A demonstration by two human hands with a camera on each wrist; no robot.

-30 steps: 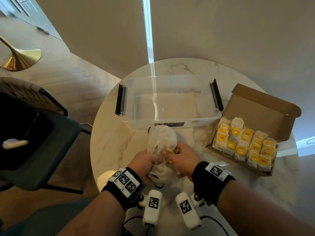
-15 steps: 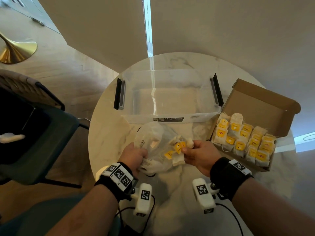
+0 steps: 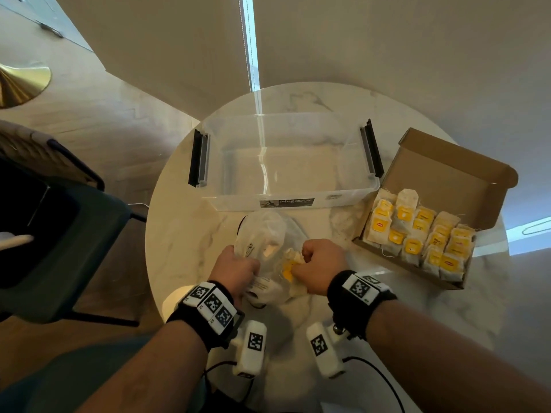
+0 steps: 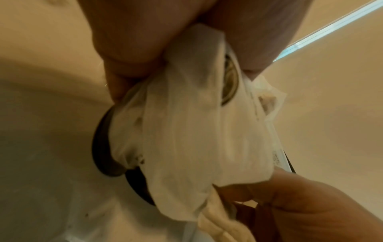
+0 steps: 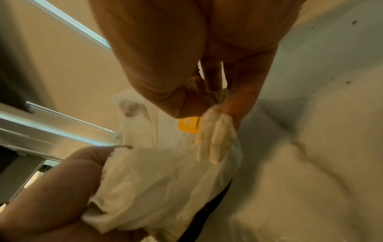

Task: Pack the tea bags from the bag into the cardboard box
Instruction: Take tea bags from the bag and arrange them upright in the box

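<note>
Marble, round and pale, the table (image 3: 185,234) is carrying an open cardboard box (image 3: 447,174) holding rows of yellow-tagged tea bags (image 3: 417,234), beside a clear plastic bin (image 3: 286,162). Nearer, the left hand (image 3: 235,269) is gripping the thin plastic bag (image 3: 268,231) while the right hand (image 3: 322,263) is pinching tea bags at its mouth.

Likely a home: round marble table (image 3: 185,234), wood floor (image 3: 89,114), chair (image 3: 59,234).
</note>
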